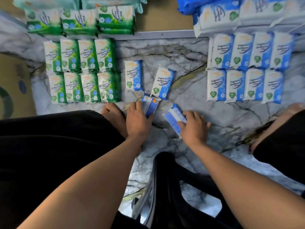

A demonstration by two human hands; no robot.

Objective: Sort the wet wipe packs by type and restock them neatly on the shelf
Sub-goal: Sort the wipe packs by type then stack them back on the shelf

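Centrally, two loose blue packs are held, one in each hand

Just below mid-frame, the left hand (137,119) is closed narrowly on a reversed blue pack (151,105), which is pinched between thumb and fingers with its back side up; slightly lower and to the right, the right hand (194,126) is curled round a tilted blue pack (175,119), with the thumb laid on its face; whether either pack touches the marble floor (189,52) cannot be told. Two more loose blue packs (133,76) are seen face up just above the hands, the right one set at a slant and touching the reversed blue pack. A green grid (80,70) of pine packs is laid in two rows at centre left; a blue grid (244,68) of fragrance-free packs is laid likewise at centre right, well apart from it. Along the top of the frame, the shelf edge (165,34) is seen, with shelved green packs (79,20) at upper left and shelved blue packs (219,15) at upper right. A bare foot (113,113) is placed just beside the left hand; a cardboard box (14,86) is seen at the left edge.
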